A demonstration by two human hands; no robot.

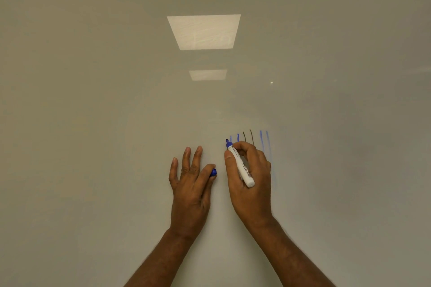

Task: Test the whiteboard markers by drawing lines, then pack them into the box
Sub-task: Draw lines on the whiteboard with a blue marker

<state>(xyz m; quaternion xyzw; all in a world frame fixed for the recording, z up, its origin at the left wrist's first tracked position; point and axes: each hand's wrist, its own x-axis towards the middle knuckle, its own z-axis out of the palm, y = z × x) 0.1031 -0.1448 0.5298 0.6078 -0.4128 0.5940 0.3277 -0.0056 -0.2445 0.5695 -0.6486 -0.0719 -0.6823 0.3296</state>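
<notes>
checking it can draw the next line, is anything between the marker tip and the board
Nothing visible. The cap is off, pinched in the left hand; the marker in the right hand has its bare tip at the whiteboard, left of the drawn lines.

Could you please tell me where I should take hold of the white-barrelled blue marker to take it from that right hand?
Probably by the rounded rear end of the white-barrelled blue marker, coming from below: it juts free of the right hand, whose fingers wrap the middle, while the uncapped blue tip points up at the whiteboard.
</notes>
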